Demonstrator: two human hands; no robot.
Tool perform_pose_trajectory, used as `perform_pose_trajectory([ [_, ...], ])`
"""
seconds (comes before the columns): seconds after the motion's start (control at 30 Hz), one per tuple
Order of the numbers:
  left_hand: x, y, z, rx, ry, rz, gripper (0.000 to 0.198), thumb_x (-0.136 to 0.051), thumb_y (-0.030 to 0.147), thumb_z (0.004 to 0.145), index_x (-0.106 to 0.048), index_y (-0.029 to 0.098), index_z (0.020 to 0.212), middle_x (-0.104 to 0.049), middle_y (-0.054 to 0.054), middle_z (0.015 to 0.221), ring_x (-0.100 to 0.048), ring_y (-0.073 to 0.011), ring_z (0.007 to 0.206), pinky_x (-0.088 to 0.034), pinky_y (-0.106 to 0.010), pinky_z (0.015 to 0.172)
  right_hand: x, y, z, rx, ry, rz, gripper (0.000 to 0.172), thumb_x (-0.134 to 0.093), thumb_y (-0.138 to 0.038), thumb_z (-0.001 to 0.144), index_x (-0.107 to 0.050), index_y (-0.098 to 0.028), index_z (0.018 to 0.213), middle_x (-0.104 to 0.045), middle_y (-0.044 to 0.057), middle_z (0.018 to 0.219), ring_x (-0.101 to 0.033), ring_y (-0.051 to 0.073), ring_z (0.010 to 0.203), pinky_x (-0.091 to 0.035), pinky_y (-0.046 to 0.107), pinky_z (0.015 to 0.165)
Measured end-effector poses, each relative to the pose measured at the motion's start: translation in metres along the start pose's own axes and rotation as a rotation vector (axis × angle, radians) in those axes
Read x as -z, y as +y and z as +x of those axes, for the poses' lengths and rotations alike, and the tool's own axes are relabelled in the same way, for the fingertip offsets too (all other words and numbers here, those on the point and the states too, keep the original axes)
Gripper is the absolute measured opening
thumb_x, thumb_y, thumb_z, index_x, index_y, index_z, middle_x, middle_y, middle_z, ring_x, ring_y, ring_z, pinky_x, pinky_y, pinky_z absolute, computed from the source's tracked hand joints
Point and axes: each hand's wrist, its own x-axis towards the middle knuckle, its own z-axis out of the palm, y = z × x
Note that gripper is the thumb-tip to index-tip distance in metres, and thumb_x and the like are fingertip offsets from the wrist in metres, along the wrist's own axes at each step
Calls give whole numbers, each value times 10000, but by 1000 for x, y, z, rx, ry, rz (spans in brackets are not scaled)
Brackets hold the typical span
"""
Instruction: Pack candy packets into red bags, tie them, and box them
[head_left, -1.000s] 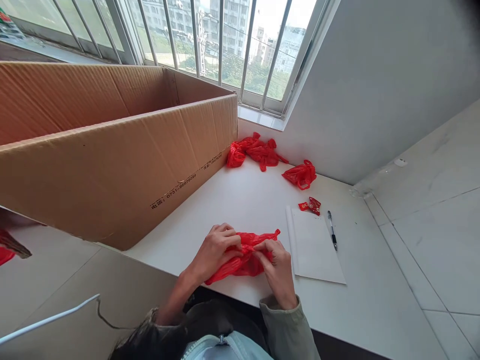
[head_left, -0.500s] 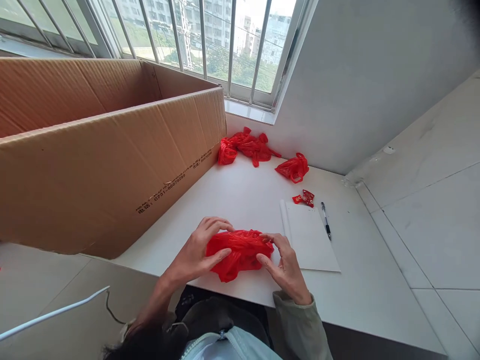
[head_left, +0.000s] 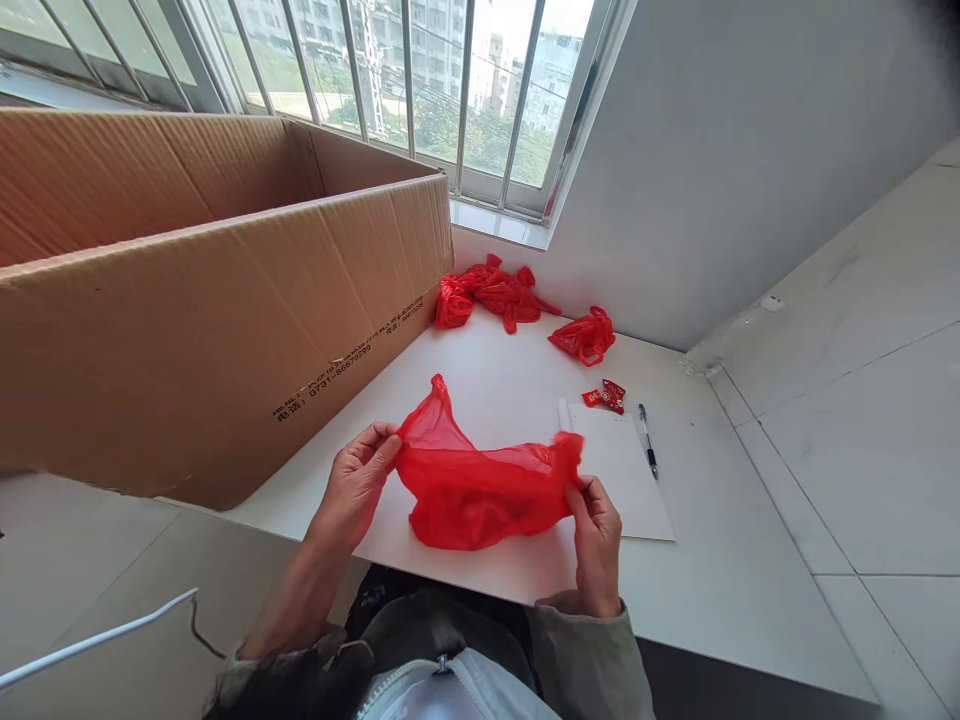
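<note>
Bag long axis L-R, tip fwd; L hand, R hand pinch ends.

The white worktop carries a cardboard box over its left end. A heap of red bags and a lone bundle lie along the far edge. Nearer the right edge lie paper, small red wrappers and, just beside the paper, a pen.
</note>
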Motion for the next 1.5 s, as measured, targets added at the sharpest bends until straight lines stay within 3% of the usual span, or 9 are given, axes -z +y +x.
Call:
perform_pose_trajectory([
  [0.2,11,10,-11,66,-113,-195,351,-720,469,770,-571,231,982,-598,-9,880,-557,-148,787,-463,-224,715,23,1,-12,-23,-172,132,376,-653,-391,792,-553,-225,1114,-642,53,1089,-600,193,952,-493,338,826],
  [0.33,1,25,-18,-3,-264,86,689,-775,470,700,-478,254,1284,-613,-24,878,-579,-203,812,-472,-272,724,25,-30,-14,169,-187,-57,511,-687,-362,776,-519,-226,1239,-616,81,1195,-575,222,1093,-470,390,943],
  [0.47,-5,43,-15,-192,-458,379,224,-722,361,787,-676,201,936,-603,-40,819,-546,-193,784,-445,-282,718,16,-53,-6,232,-125,-151,241,-665,-355,790,-676,-191,965,-695,52,943,-633,204,880,-512,329,788],
  [0.57,2,48,-11,-303,-599,286,231,-624,361,876,-672,177,745,-590,-76,810,-543,-216,835,-461,-347,810,13,-56,3,123,-6,-61,183,-651,-360,787,-695,-187,827,-687,22,795,-617,171,740,-490,286,678],
  [0.7,12,48,5,-315,-537,-124,259,-715,421,789,-635,190,704,-519,-45,738,-549,-236,905,-504,-412,883,13,-58,21,-124,169,326,176,-696,-336,705,-658,-172,756,-613,-19,671,-566,137,655,-464,254,610],
  [0.83,6,61,28,-210,-436,-379,257,-761,313,714,-531,199,697,-485,-8,710,-559,-208,858,-554,-416,838,13,-76,39,-138,103,531,286,-648,-305,707,-681,-192,967,-633,-15,791,-575,132,729,-470,258,676],
  [1.13,14,90,26,-348,-462,-76,207,-602,380,748,-599,193,838,-512,-35,694,-512,-213,741,-485,-364,774,36,-88,-3,-88,18,225,542,-646,-275,737,-520,-262,1263,-576,76,1272,-597,230,1024,-512,322,752],
  [1.37,4,108,-52,-735,-107,569,354,-464,569,893,-659,299,1013,-614,-51,893,-546,-299,880,-416,-509,925,51,-116,-40,650,296,-84,354,-691,-147,735,-648,-241,1074,-612,63,1128,-568,279,1113,-450,485,930],
  [1.5,-25,123,-74,-1063,-180,916,315,-636,213,820,-651,334,1110,-687,-19,907,-602,-288,892,-384,-535,1033,41,-137,-34,969,-78,-502,299,-560,-86,834,-648,-298,1025,-681,7,863,-632,216,883,-459,441,894],
])
